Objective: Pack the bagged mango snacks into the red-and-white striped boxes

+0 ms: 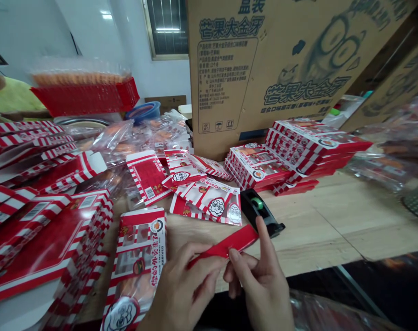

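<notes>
Left hand (181, 294) and right hand (260, 276) low and close together, each in a narrow grip on one red card strip (222, 246), right index finger (266, 239) raised. Directly under left hand, one red-and-white striped packet (136, 262), with printed word "ARRIVED". Just beyond the strip, one black tape dispenser (255, 209) with green roll, on the wooden surface (315, 230). Farther, several flat striped packets (205, 204) in the middle, stacked red boxes (57, 239) at left, and more stacked boxes (298, 151) at right. Farthest, one large cardboard carton (250, 78), with Chinese words "芒果大金牙" printed twice.
</notes>
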`<state>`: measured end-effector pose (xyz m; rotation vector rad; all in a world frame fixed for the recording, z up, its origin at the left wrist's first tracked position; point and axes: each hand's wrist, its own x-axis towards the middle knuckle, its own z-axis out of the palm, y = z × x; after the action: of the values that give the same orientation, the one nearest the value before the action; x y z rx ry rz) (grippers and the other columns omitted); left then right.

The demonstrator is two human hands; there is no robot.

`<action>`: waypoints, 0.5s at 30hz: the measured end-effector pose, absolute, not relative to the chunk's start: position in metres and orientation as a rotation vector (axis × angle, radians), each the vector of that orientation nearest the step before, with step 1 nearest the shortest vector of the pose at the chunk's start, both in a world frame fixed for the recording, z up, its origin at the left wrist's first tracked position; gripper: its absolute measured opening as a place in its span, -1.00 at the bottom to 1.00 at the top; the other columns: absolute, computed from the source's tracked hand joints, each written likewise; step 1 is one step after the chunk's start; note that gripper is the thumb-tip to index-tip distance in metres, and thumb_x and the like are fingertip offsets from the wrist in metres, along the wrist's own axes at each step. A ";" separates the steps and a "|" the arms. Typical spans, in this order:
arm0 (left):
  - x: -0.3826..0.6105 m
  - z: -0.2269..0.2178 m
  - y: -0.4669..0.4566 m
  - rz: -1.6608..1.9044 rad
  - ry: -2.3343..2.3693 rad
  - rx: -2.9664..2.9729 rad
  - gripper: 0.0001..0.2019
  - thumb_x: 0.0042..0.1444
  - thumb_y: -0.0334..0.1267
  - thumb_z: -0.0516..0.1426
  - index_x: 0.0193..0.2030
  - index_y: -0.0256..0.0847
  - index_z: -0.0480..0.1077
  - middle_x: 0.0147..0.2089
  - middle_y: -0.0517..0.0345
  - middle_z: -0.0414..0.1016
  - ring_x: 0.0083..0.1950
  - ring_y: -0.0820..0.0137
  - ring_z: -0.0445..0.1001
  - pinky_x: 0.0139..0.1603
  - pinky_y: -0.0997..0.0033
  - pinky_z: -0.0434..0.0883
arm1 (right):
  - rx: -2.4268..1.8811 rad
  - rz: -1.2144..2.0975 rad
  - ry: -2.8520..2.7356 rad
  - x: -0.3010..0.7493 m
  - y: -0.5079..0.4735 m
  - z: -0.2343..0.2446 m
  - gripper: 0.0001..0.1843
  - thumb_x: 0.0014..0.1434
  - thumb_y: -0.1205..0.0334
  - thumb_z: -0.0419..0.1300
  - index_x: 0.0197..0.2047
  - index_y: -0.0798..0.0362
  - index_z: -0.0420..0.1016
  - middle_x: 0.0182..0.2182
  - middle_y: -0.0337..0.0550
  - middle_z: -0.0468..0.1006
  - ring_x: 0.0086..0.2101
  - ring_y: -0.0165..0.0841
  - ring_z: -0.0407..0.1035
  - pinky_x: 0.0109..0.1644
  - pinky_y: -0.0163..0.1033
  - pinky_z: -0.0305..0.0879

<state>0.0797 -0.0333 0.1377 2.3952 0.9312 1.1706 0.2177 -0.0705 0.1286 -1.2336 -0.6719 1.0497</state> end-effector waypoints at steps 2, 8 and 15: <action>0.079 0.148 -0.029 0.988 0.906 2.529 -0.61 0.14 -0.51 0.03 0.05 -0.06 0.41 -0.22 0.12 0.50 -0.24 0.42 0.58 -0.33 0.55 0.53 | -1.251 1.087 -0.677 0.221 -0.069 0.120 0.12 0.12 -0.06 0.30 0.45 -0.04 -0.39 -0.69 -0.40 0.47 -0.73 -0.40 0.29 -0.65 -0.35 0.33; 0.081 0.161 -0.020 0.778 1.056 2.675 -0.48 0.02 -0.50 0.03 0.16 -0.20 0.34 -0.23 0.06 0.56 -0.33 0.26 0.59 -0.42 0.31 0.56 | -1.281 1.115 -0.642 0.229 -0.068 0.079 -0.02 0.02 -0.12 0.35 0.34 0.11 0.01 -0.75 -0.42 0.40 -0.73 -0.41 0.24 -0.64 -0.36 0.27; 0.072 0.159 -0.043 0.670 0.848 2.321 -0.44 0.05 -0.44 0.16 0.23 -0.11 0.27 -0.08 0.04 0.60 -0.08 0.25 0.59 -0.06 0.37 0.52 | -1.500 0.788 -1.095 0.294 -0.072 0.045 -0.62 -0.30 -0.10 0.48 -0.47 -0.03 0.60 -0.37 -0.08 0.60 -0.38 -0.17 0.49 -0.40 -0.20 0.47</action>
<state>0.0719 -0.0427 0.1592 2.3214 0.8477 0.6696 0.2944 -0.0715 0.0448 -1.4998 -1.0953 0.7884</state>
